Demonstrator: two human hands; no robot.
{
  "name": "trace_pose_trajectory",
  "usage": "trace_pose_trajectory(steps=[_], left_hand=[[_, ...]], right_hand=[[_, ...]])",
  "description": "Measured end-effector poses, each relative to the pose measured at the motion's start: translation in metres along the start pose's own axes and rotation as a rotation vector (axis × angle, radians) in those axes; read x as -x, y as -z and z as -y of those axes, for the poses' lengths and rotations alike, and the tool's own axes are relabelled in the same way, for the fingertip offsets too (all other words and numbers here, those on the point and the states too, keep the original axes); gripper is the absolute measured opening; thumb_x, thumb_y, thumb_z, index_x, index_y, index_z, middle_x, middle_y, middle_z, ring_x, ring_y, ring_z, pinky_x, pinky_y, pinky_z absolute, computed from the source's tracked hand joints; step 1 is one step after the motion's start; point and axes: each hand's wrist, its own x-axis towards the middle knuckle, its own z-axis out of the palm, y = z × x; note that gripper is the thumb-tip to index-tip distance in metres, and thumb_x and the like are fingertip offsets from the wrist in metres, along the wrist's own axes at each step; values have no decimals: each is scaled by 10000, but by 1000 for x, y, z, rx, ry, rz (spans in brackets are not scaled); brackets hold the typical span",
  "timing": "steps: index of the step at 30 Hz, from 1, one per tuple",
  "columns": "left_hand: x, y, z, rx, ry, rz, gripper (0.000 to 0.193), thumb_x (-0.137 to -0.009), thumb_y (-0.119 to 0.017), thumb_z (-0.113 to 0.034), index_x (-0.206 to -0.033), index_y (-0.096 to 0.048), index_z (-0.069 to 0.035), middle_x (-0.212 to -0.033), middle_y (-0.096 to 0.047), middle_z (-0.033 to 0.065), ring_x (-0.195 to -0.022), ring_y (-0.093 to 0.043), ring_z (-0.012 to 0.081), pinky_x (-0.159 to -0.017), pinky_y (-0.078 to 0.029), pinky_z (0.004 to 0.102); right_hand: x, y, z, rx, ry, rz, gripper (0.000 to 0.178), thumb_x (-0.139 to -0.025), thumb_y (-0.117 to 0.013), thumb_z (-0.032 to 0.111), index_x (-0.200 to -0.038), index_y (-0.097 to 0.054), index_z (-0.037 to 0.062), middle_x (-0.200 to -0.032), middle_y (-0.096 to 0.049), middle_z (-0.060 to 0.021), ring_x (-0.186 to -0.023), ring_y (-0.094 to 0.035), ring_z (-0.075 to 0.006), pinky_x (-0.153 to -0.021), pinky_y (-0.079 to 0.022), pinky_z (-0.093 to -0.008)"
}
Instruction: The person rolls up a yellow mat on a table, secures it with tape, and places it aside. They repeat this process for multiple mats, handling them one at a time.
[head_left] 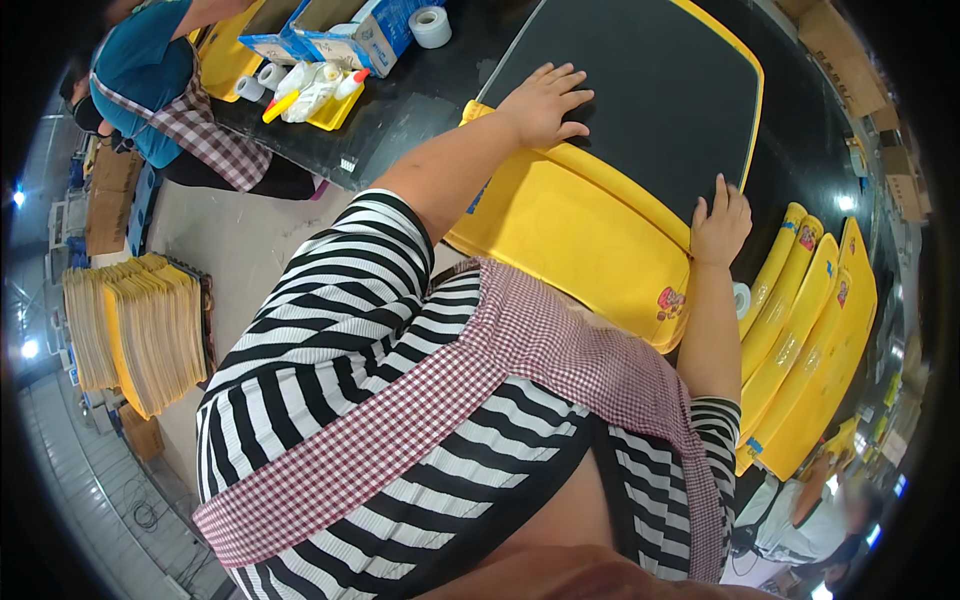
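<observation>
A large black panel with a yellow rim lies flat on the dark worktable in front of me. Along its near side runs a yellow plastic part with a small pink sticker at its right corner; this part overhangs the table edge close to my apron. My left hand rests on the black surface near its left side, fingers spread and holding nothing. At the panel's right edge lies my right hand, its fingers stretched out and apart.
Several yellow plastic pieces lie side by side at the right. Blue boxes, a tape roll and a yellow tray of bottles stand at the upper left. A co-worker is beyond; stacked boards stand at left.
</observation>
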Motion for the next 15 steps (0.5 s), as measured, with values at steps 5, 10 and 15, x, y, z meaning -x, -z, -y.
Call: trace_pose_trajectory(steps=[5,10,15], left_hand=[[12,14,-11,268,168,214,229,-1000,-624,-342,-1063,-665,-125,-1056,-613,86,-1015,-639,316,-874,-535,415],[56,34,-51,141,156,310,318,-927,-683,-247,-1179,-650,-56,-1141,-665,164,-1124,-648,362,-937,-538,417],[58,19,-70,85,178,159,807,-915,-668,-520,-1544,-425,-77,-1615,-326,295,-1515,-289,471,-1222,-165,656]], right_hand=[[70,3,41,15,9,207,467,-931,-698,196,-1374,-628,67,-1253,-657,-219,-1148,-638,-422,-1002,-507,-461],[100,22,76,-106,-70,212,800,-892,-748,361,-1560,-420,69,-1582,-376,-285,-1466,-354,-469,-1184,-288,-610],[50,-18,42,-85,-68,185,840,-891,-726,455,-1577,-405,91,-1664,-283,-232,-1551,-209,-453,-1238,-112,-644]])
